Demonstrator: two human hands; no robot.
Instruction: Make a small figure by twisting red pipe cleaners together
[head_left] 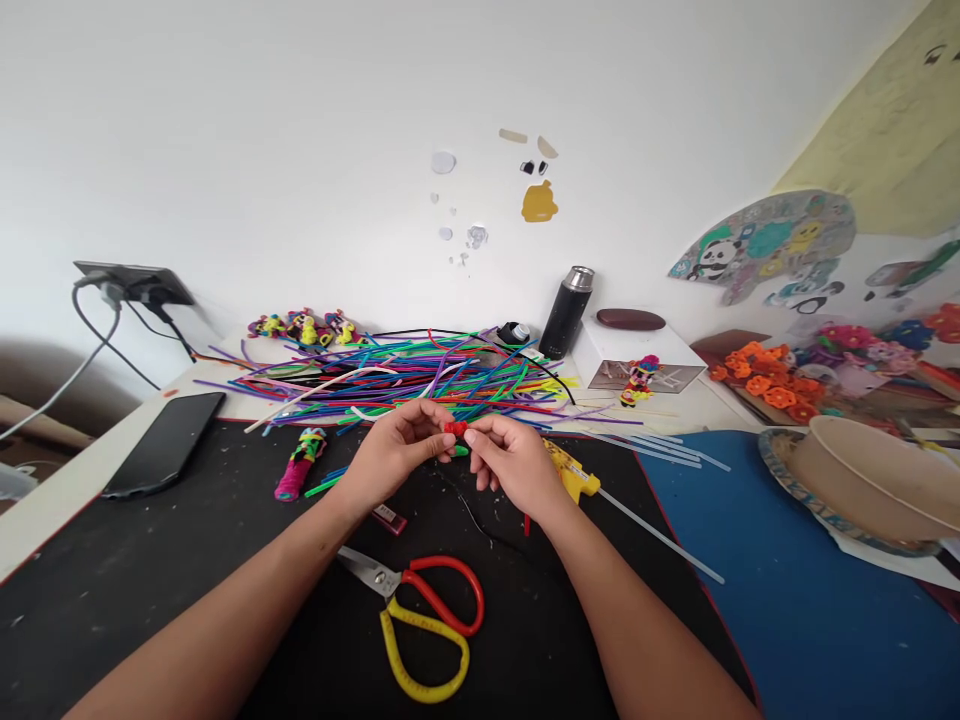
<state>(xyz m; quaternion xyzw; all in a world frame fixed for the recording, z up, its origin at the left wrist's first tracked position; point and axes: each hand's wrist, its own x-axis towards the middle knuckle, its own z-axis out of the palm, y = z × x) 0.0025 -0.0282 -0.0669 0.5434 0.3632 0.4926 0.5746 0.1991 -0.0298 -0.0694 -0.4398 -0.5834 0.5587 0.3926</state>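
Between my fingertips, over the black mat (300,620), is a small red piece of coiled pipe cleaner (455,429). My left hand (405,445) pinches it from the left. From the right, my right hand (514,460) closes thumb and fingers on its other side. A bit of green shows just beneath it, partly hidden by the fingers. Scissors (420,610) with one red and one yellow handle lie below my hands. A yellow glue gun (574,475) with a long clear glue stick sits partly behind my right hand.
Loose colourful pipe cleaners (405,375) are heaped behind my hands. A pink and green figure (301,465) and a phone (165,443) lie left. A black bottle (567,312), a white box (637,350), clear glue sticks (660,450) and a bowl (877,470) are right.
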